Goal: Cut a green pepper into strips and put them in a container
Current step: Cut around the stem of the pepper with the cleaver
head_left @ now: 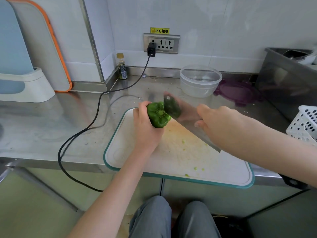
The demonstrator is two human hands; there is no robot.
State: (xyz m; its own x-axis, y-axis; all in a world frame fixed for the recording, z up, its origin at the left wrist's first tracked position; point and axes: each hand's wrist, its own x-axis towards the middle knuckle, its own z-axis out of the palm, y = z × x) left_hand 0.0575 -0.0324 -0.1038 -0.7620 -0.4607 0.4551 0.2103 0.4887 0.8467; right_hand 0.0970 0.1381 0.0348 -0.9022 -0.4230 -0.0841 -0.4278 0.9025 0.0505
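Holding pepper (pixel 157 115) at board's (pixel 120 148) far edge

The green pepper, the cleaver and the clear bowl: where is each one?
green pepper (pixel 158 115): head view, its stem end.
cleaver (pixel 186 115): head view, the flat of the blade.
clear bowl (pixel 199 86): head view, its front wall.

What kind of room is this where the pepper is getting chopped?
Most likely a kitchen, perhaps a commercial one. The steel counter holds a cutting board, the left hand holds a green pepper, the right hand holds a cleaver, and a clear container waits nearby.
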